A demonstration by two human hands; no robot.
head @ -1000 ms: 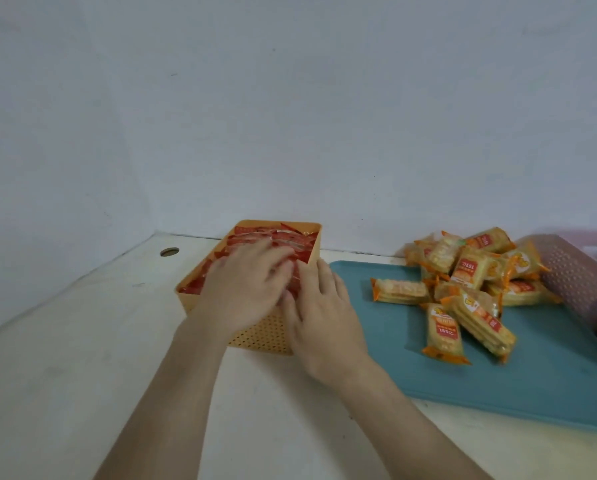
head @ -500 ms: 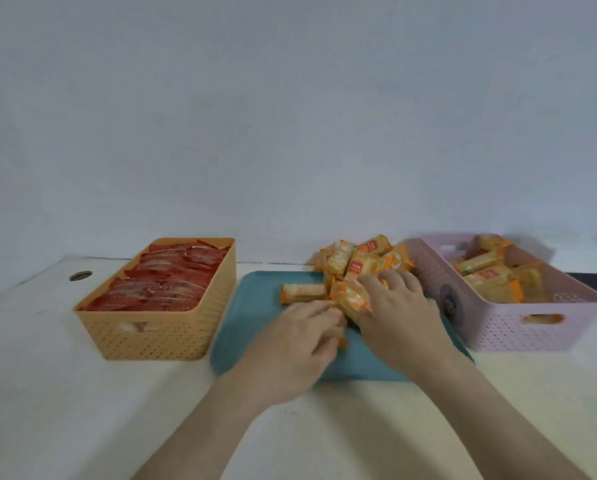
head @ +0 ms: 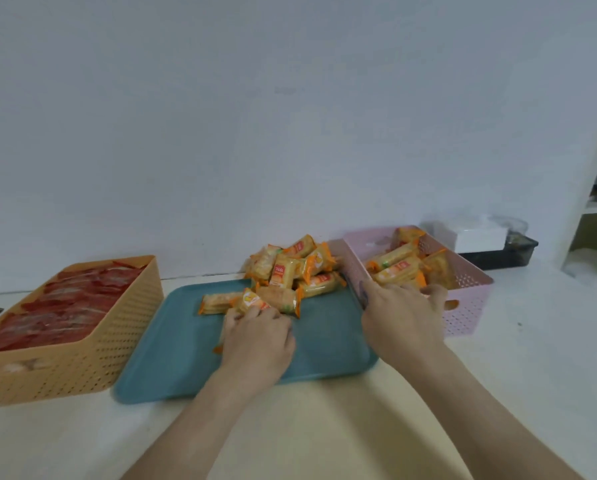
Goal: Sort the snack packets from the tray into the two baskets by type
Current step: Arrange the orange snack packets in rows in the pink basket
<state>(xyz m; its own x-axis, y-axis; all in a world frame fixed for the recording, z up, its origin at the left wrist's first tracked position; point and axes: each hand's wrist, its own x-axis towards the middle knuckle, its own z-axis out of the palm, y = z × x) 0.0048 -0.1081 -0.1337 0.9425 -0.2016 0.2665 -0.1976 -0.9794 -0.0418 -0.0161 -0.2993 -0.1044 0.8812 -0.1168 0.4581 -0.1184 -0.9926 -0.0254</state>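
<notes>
Left hand (head: 257, 341) curled around yellow packets (head: 252, 301) on the teal tray (head: 172, 358). Right hand (head: 402, 317) at the pink basket (head: 470, 306) rim, fingers curled; can't tell if it holds anything. Remaining yellow pile (head: 297, 268) sits at the tray's back. Orange basket (head: 65, 358) holds the reds. Suggest: lift the handful clear, drop it deep in the pink basket.

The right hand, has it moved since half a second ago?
Yes. The right hand went rightward off the tray to the pink basket.
</notes>
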